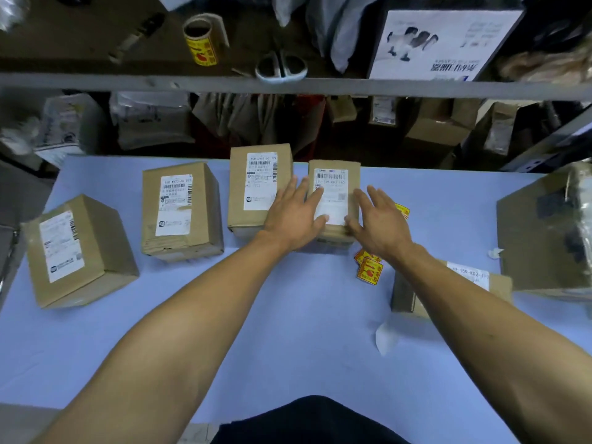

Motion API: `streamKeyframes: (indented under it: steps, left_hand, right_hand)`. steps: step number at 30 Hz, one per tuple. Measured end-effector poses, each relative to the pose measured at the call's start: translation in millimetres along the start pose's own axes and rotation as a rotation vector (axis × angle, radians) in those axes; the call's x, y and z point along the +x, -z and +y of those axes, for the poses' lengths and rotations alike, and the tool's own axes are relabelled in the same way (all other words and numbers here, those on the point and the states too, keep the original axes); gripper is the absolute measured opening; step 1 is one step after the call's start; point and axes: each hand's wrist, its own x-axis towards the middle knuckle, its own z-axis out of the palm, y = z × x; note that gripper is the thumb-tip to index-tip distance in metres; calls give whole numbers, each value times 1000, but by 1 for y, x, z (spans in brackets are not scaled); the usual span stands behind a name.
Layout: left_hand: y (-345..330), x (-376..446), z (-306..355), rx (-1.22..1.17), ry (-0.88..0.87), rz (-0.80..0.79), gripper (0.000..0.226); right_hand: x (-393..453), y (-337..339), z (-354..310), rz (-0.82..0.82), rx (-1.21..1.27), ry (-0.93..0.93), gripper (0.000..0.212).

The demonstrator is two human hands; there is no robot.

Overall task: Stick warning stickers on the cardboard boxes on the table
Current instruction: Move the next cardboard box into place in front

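Several cardboard boxes with white shipping labels stand on the blue table (288, 315). My left hand (293, 216) lies with straight fingers on the left side of the small middle box (334, 174). My right hand (379, 219) reaches with spread fingers to that box's right side, the thumb touching its front corner. Yellow and red warning stickers (370, 267) lie loose on the table just below my right wrist, and one more sticker (403, 210) peeks out behind my right hand. Another box (474, 283) sits under my right forearm.
Boxes stand at the left (77, 248), left of centre (181, 209) and behind my left hand (256, 184). A large box (544, 238) fills the right edge. A sticker roll (200, 40) and scissors (280, 67) rest on the shelf above. White backing paper (386, 338) lies near me.
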Motion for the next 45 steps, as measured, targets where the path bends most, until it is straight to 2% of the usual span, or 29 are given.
streamKeyframes:
  steps: [4, 9, 12, 15, 18, 22, 28, 33, 41, 45]
  left_hand:
    - [-6, 31, 7, -329, 127, 41, 68]
    - [-12, 63, 24, -512, 203, 137, 75]
    - [-24, 75, 26, -676, 406, 161, 79]
    - [-35, 82, 19, -861, 586, 117, 70]
    - [-39, 83, 15, -1000, 593, 135, 44]
    - [-38, 80, 15, -1104, 614, 110, 39]
    - [-40, 39, 23, -1180, 645, 142, 29]
    - [-49, -23, 36, -1271, 641, 114, 29]
    - [-70, -98, 34, -1180, 669, 99, 33]
    - [-77, -113, 28, -1113, 662, 89, 32]
  right_hand:
    - [28, -10, 7, 58, 343, -120, 71]
    - [53, -26, 12, 31, 746, -365, 74]
    - [59, -35, 10, 2, 909, -448, 73]
    - [61, -44, 9, -41, 1003, -446, 69]
    - [57, -51, 5, -71, 1121, -399, 58]
    - [54, -52, -2, -73, 1270, -383, 43]
    - [17, -51, -12, -82, 1304, -386, 39]
    - [-43, -60, -21, -54, 1278, -372, 36]
    - [-106, -91, -36, -143, 1256, -378, 48]
    - [-118, -99, -40, -208, 1192, -369, 46]
